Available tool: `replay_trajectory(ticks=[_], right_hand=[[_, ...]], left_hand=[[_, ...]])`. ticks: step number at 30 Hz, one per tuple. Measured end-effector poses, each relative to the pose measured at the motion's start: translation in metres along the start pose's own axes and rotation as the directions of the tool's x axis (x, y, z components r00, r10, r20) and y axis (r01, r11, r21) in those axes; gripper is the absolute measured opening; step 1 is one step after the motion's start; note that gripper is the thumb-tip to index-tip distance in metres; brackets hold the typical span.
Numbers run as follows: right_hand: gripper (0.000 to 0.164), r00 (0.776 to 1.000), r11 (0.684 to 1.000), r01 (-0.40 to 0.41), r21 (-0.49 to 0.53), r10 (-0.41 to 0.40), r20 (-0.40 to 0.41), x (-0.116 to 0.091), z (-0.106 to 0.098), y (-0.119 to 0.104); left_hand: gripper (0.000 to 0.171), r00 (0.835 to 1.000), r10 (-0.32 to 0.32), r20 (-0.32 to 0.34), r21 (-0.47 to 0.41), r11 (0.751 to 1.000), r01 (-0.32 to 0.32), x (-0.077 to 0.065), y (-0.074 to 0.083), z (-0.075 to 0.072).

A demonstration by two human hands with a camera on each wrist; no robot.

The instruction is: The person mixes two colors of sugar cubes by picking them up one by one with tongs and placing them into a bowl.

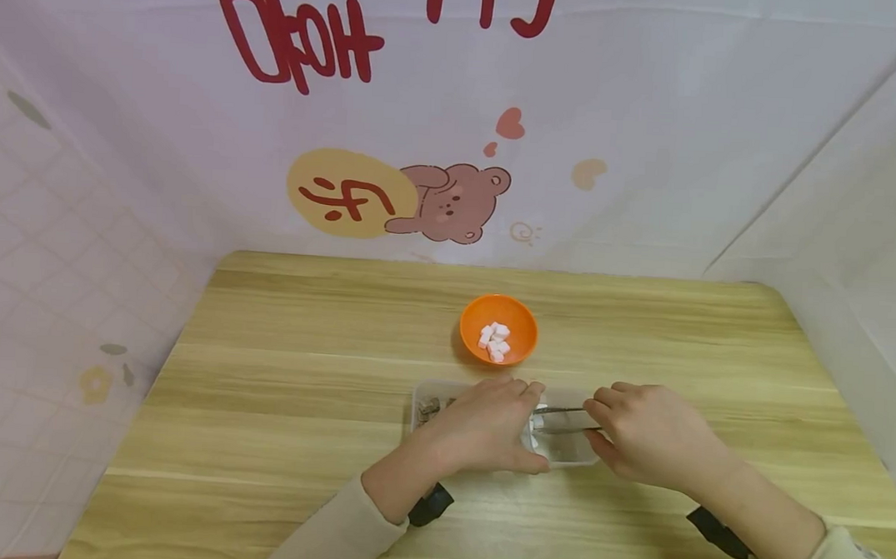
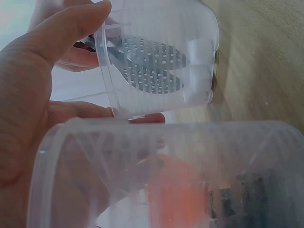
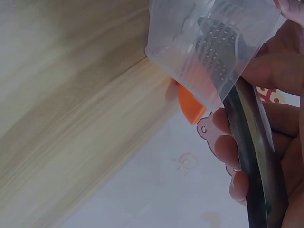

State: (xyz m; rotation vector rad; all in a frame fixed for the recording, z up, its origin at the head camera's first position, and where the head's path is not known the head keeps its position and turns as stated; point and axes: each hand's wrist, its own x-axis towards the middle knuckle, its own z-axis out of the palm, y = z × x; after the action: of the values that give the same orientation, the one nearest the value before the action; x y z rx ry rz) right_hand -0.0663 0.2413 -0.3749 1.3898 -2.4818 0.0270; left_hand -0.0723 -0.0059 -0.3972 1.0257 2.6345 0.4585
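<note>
My right hand (image 1: pixel 651 434) grips metal tongs (image 3: pixel 254 156), with fingers curled round the handles. The perforated tong heads reach into a clear plastic box (image 2: pixel 156 107); they stand close to white cubes (image 2: pixel 199 78) at its bottom and appear slightly apart. My left hand (image 1: pixel 479 427) spans that box, thumb on one side and fingers on the other, holding it by the rim. Under the left wrist stands a second clear box (image 1: pixel 416 403) with dark-grey pieces (image 1: pixel 429 409) in it, partly hidden by the hand. Behind the boxes sits an orange bowl (image 1: pixel 523 316) containing several white cubes (image 1: pixel 494 338).
Both boxes and the bowl stand on a wood-grain table (image 1: pixel 303 323). A white printed cloth (image 1: pixel 650 113) with a bear and red lettering hangs behind the table, and pale cloth also lines both sides.
</note>
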Motion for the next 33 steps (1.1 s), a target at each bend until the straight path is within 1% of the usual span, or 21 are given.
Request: replay_trajectory(ticks=[5,11,17,21,24,27,31,33], right_hand=[[0.030,1.000,1.000,0.008,-0.016,-0.007,0.022,0.002,-0.002,-0.001],[0.037,0.999,0.999,0.023,-0.028,-0.022,0.040,0.005,-0.005,-0.002],[0.037,0.998,0.999,0.030,-0.031,-0.028,0.050,0.005,-0.002,-0.002],[0.036,0.999,1.000,0.024,-0.017,-0.023,0.039,0.005,-0.002,-0.001],[0.032,1.000,1.000,-0.008,0.018,0.008,0.020,0.004,-0.003,0.001],[0.025,0.999,0.996,-0.046,0.076,0.048,-0.025,0.000,-0.004,0.005],[0.022,0.992,0.983,-0.079,0.165,0.095,-0.086,-0.007,-0.006,0.012],[0.015,0.987,0.975,-0.094,0.199,0.118,-0.113,-0.010,-0.009,0.016]], left_hand=[[0.092,1.000,0.007,-0.003,0.002,1.000,-0.007,0.000,0.000,0.001],[0.092,1.000,0.005,0.000,0.009,1.000,-0.005,0.000,0.000,0.001],[0.092,1.000,0.008,-0.002,0.016,1.000,-0.008,0.000,0.000,0.000],[0.091,1.000,0.011,-0.010,0.019,1.000,-0.011,0.000,0.000,0.001],[0.091,1.000,0.013,-0.018,0.021,1.000,-0.013,0.000,0.000,0.001],[0.090,1.000,0.015,-0.023,0.028,0.999,-0.014,0.000,0.000,0.001],[0.090,1.000,0.014,-0.027,0.035,0.999,-0.013,0.000,0.001,0.001],[0.089,0.999,0.015,-0.033,0.037,0.999,-0.014,0.000,0.000,0.001]])
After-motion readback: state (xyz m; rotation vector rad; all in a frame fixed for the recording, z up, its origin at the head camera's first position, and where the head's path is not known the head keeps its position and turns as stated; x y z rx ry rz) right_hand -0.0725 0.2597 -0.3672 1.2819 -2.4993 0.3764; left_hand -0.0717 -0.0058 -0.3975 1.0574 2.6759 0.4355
